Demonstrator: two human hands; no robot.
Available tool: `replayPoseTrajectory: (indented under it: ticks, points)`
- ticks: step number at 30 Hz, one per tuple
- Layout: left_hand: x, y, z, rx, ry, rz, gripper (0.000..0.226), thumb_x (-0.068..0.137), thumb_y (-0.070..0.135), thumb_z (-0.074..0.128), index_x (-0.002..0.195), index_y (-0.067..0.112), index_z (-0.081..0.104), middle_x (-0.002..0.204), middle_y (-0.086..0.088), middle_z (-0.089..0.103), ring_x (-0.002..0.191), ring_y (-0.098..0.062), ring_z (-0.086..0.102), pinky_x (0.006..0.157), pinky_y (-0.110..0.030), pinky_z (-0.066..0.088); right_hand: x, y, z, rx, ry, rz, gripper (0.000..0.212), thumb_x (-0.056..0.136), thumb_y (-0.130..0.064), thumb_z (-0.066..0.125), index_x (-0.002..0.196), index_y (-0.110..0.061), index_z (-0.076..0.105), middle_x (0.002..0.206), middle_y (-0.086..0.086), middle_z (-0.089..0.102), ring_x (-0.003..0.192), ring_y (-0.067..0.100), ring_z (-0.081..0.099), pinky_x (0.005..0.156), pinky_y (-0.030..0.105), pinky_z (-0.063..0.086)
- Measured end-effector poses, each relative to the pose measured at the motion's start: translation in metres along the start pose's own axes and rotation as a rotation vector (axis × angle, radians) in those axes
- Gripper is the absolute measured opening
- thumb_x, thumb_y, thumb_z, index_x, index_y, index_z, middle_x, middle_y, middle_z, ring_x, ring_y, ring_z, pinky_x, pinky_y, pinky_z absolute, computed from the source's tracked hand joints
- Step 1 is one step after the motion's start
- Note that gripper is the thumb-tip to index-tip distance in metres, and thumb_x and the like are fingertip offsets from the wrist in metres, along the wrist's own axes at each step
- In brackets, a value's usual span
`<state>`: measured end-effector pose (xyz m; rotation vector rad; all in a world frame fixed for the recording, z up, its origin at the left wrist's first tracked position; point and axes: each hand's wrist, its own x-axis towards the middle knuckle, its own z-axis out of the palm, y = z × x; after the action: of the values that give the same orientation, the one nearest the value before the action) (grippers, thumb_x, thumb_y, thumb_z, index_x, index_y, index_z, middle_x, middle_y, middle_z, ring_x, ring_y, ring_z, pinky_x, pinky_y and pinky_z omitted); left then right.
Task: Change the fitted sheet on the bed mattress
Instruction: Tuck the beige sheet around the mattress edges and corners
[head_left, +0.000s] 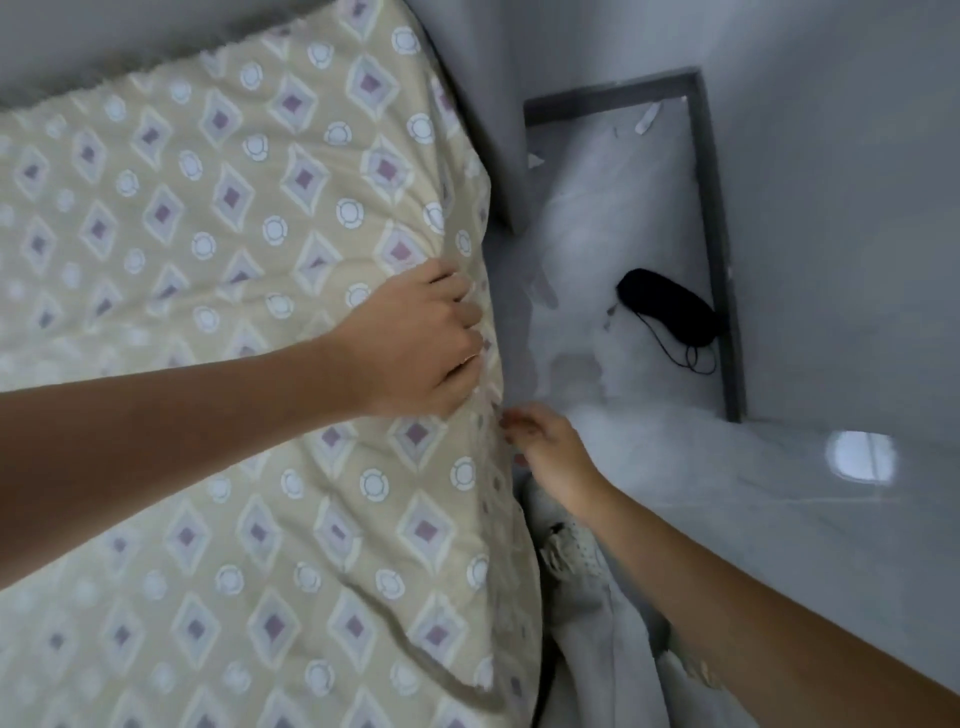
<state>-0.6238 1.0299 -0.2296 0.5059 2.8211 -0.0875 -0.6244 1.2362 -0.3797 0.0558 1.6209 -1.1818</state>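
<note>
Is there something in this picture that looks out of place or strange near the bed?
Yes. A black eye mask with a thin cord lies on the pale floor, close to the dark skirting by the wall. Small torn-looking white scraps are scattered on the floor further up. The patterned sheet itself is only wrinkled.

- Left hand (423, 338) palm down, fingers curled and bunched at the knuckles, forearm reaching across from the left
- Right hand (545, 447) lower, fingers loosely bent, arm stretched forward

Left hand (427, 338) bunches patterned sheet (218, 218) at mattress edge; right hand (545, 447) just below grip, fingers touching sheet side.
</note>
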Motion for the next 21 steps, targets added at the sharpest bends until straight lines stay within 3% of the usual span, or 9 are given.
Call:
replayPoseTrajectory:
  ticks: [3, 5, 7, 10, 14, 16, 18, 21]
  points:
    - [-0.031, 0.045, -0.002, -0.03, -0.08, -0.024, 0.04, 0.102, 0.041, 0.042, 0.09, 0.017, 0.072, 0.104, -0.007, 0.061, 0.111, -0.032, 0.056, 0.125, -0.054, 0.022, -0.025, 0.03, 0.012, -0.067, -0.141, 0.08, 0.033, 0.095, 0.0, 0.062, 0.098, -0.033, 0.07, 0.102, 0.0, 0.073, 0.097, 0.02, 0.07, 0.096, 0.043, 0.057]
    - [-0.065, 0.089, 0.002, -0.076, -0.129, -0.003, 0.039, 0.102, 0.046, 0.042, 0.102, 0.019, 0.07, 0.115, -0.007, 0.06, 0.13, -0.033, 0.051, 0.125, -0.059, 0.017, -0.031, 0.059, 0.023, -0.089, -0.174, 0.063, 0.027, 0.091, -0.017, 0.065, 0.116, -0.023, 0.069, 0.108, 0.001, 0.074, 0.101, 0.023, 0.07, 0.101, 0.051, 0.057]
    - [-0.088, 0.124, 0.015, -0.147, -0.117, -0.027, 0.032, 0.1, 0.045, 0.048, 0.102, 0.02, 0.069, 0.113, -0.005, 0.061, 0.136, -0.033, 0.049, 0.126, -0.061, 0.016, -0.033, 0.088, 0.028, -0.074, -0.161, 0.031, 0.043, 0.087, -0.038, 0.066, 0.129, -0.027, 0.066, 0.113, -0.004, 0.075, 0.105, 0.021, 0.071, 0.099, 0.053, 0.058]
    - [-0.093, 0.14, 0.036, -0.192, -0.029, -0.095, 0.022, 0.092, 0.038, 0.059, 0.094, 0.018, 0.069, 0.108, -0.004, 0.061, 0.132, -0.034, 0.054, 0.128, -0.058, 0.014, -0.058, 0.084, 0.029, -0.067, -0.121, -0.014, 0.038, 0.089, -0.043, 0.068, 0.124, -0.029, 0.067, 0.114, -0.008, 0.072, 0.107, 0.017, 0.068, 0.094, 0.037, 0.056]
    - [-0.095, 0.14, 0.042, -0.167, 0.051, -0.056, 0.026, 0.095, 0.035, 0.055, 0.098, 0.015, 0.071, 0.114, -0.01, 0.063, 0.13, -0.036, 0.055, 0.127, -0.059, 0.017, -0.069, 0.118, 0.035, -0.163, -0.078, -0.023, 0.039, 0.095, -0.052, 0.064, 0.131, -0.036, 0.065, 0.125, -0.01, 0.071, 0.114, 0.013, 0.066, 0.103, 0.043, 0.053]
    - [-0.097, 0.142, 0.043, -0.109, 0.083, -0.036, 0.027, 0.098, 0.033, 0.052, 0.102, 0.013, 0.071, 0.119, -0.012, 0.063, 0.129, -0.036, 0.056, 0.125, -0.061, 0.019, -0.079, 0.118, 0.037, -0.167, -0.016, -0.055, 0.038, 0.096, -0.051, 0.065, 0.132, -0.037, 0.063, 0.122, -0.017, 0.068, 0.11, 0.007, 0.063, 0.1, 0.038, 0.052]
    - [-0.097, 0.153, 0.04, -0.072, 0.122, 0.059, 0.023, 0.101, 0.028, 0.052, 0.101, 0.012, 0.068, 0.114, -0.012, 0.063, 0.115, -0.035, 0.061, 0.123, -0.059, 0.027, -0.087, 0.116, 0.039, -0.156, 0.039, -0.086, 0.038, 0.101, -0.039, 0.064, 0.137, -0.03, 0.06, 0.119, -0.017, 0.062, 0.106, 0.005, 0.057, 0.094, 0.029, 0.043]
    - [-0.105, 0.164, 0.04, -0.162, 0.125, 0.155, 0.029, 0.104, 0.029, 0.052, 0.082, 0.013, 0.061, 0.088, -0.005, 0.056, 0.086, -0.031, 0.054, 0.107, -0.05, 0.043, -0.092, 0.126, 0.047, 0.014, 0.096, -0.053, 0.033, 0.098, -0.031, 0.067, 0.13, -0.026, 0.062, 0.116, -0.011, 0.069, 0.106, 0.012, 0.067, 0.094, 0.038, 0.054]
